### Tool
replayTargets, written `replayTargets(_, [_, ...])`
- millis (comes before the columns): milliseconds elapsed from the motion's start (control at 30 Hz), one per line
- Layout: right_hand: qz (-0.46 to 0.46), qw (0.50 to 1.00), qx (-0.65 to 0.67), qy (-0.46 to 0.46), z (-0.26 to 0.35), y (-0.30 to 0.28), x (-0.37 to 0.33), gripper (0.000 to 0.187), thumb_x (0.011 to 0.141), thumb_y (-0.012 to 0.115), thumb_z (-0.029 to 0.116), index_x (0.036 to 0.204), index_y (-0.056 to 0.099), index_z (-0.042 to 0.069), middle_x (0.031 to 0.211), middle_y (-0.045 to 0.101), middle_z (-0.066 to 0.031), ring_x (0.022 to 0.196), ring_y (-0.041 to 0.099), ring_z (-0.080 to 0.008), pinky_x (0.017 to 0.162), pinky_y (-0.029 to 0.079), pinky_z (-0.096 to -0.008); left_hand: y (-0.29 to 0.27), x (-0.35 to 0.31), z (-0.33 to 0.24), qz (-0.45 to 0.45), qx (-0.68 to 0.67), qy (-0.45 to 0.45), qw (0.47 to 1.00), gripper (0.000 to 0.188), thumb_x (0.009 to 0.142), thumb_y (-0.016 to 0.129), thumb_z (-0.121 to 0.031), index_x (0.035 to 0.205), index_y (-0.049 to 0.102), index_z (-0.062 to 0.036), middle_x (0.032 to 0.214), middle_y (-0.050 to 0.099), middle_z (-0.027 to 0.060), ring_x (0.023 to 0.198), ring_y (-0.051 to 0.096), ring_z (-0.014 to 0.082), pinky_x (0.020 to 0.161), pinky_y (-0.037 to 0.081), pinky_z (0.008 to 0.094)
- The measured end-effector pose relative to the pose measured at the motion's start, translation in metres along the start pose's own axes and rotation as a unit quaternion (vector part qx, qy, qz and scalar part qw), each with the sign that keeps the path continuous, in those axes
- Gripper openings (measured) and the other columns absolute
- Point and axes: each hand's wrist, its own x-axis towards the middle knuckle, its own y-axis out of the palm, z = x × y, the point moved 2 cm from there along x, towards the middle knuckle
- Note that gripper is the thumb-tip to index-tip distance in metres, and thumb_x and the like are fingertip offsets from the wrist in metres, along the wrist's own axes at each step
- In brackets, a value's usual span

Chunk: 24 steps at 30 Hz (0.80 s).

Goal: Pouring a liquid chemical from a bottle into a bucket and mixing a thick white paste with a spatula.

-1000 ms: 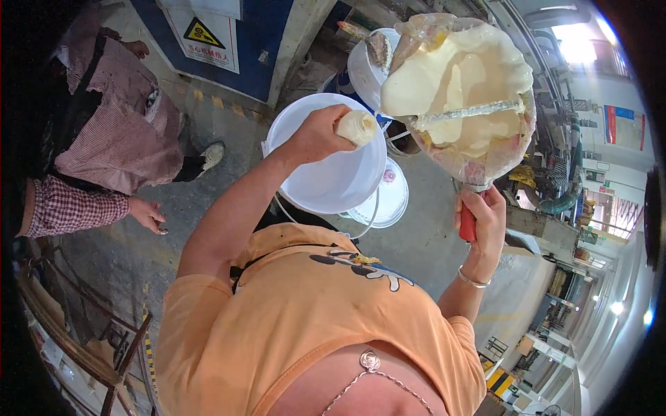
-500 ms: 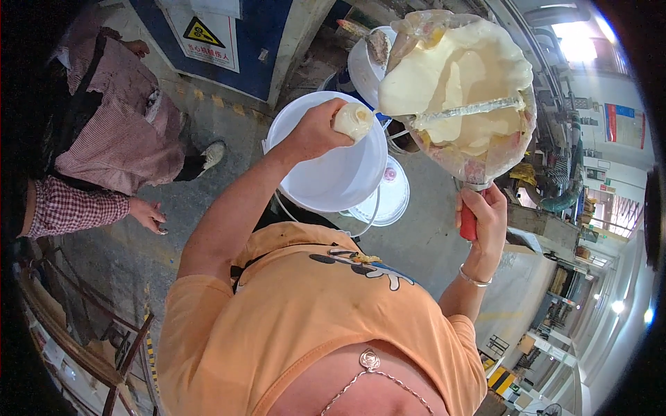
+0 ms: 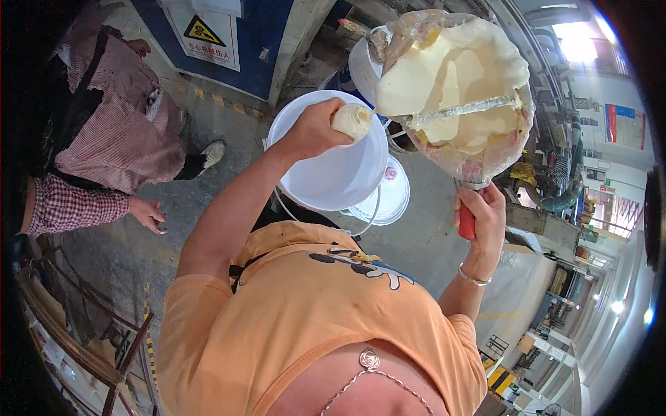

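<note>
My left hand is closed around a cream-white bottle, its mouth turned up and to the right, over a white bucket. The bottle sits close to the left lip of a large round vessel coated in dried residue and holding thick cream-coloured liquid. A crusted rod crosses the vessel's top. My right hand grips a red handle at the vessel's near edge; a metal collar joins there. How handle and vessel connect is hidden.
A white lidded pail stands on the floor behind the bucket. Another white bucket is beyond. At left stands a person in a checked sleeve, one hand hanging. A blue panel is at the far left, machinery at right.
The vessel has shifted very slightly left, and the bottle in my left hand has moved slightly left with it. Both grips are unchanged.
</note>
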Motion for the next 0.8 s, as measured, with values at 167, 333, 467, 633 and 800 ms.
replayTargets(167, [-0.005, 1.000, 0.001, 0.004, 0.0000, -0.0001, 0.0002, 0.014, 0.081, 0.060, 0.003, 0.093, 0.058, -0.004, 0.066, 0.059, -0.0072, 0.044, 0.051, -0.0121, 0.043, 0.040, -0.0235, 0.0021, -0.0012, -0.0013, 0.014, -0.011, -0.014, 1.000, 0.054, 0.068, 0.081, -0.011, 0.115, 0.056, -0.0038, 0.108, 0.064, 0.0088, 0.101, 0.063, 0.0204, 0.091, 0.049, 0.0331])
replayTargets(333, [-0.003, 1.000, -0.015, 0.004, -0.0006, -0.0026, 0.0007, 0.014, 0.081, 0.061, 0.003, 0.093, 0.059, -0.004, 0.066, 0.059, -0.0070, 0.045, 0.052, -0.0122, 0.043, 0.041, -0.0238, 0.0029, -0.0007, 0.0007, 0.009, 0.001, -0.001, 1.000, 0.058, 0.066, 0.081, -0.010, 0.118, 0.054, -0.0040, 0.110, 0.063, 0.0091, 0.103, 0.062, 0.0215, 0.095, 0.047, 0.0353])
replayTargets(467, [-0.011, 1.000, -0.025, 0.003, -0.0016, -0.0033, 0.0007, 0.015, 0.081, 0.062, 0.003, 0.094, 0.059, -0.003, 0.066, 0.059, -0.0066, 0.045, 0.052, -0.0121, 0.043, 0.041, -0.0240, 0.0031, -0.0003, -0.0012, 0.015, -0.004, 0.003, 1.000, 0.059, 0.066, 0.081, -0.011, 0.118, 0.054, -0.0041, 0.111, 0.063, 0.0093, 0.104, 0.061, 0.0221, 0.095, 0.047, 0.0356])
replayTargets(633, [-0.005, 1.000, -0.019, -0.006, -0.0022, -0.0048, 0.0004, 0.014, 0.081, 0.062, 0.003, 0.093, 0.059, -0.003, 0.066, 0.059, -0.0063, 0.046, 0.052, -0.0120, 0.043, 0.041, -0.0237, 0.0036, -0.0001, -0.0017, 0.019, -0.003, 0.020, 1.000, 0.058, 0.067, 0.081, -0.013, 0.118, 0.054, -0.0048, 0.111, 0.063, 0.0101, 0.104, 0.062, 0.0231, 0.095, 0.047, 0.0361])
replayTargets(800, [-0.013, 0.999, -0.032, -0.005, -0.0024, -0.0060, 0.0020, 0.013, 0.081, 0.062, 0.002, 0.093, 0.059, -0.003, 0.066, 0.059, -0.0059, 0.046, 0.052, -0.0115, 0.043, 0.041, -0.0234, 0.0053, 0.0012, 0.0001, 0.020, 0.001, 0.012, 1.000, 0.058, 0.067, 0.081, -0.013, 0.118, 0.054, -0.0052, 0.111, 0.062, 0.0099, 0.104, 0.061, 0.0231, 0.095, 0.047, 0.0367])
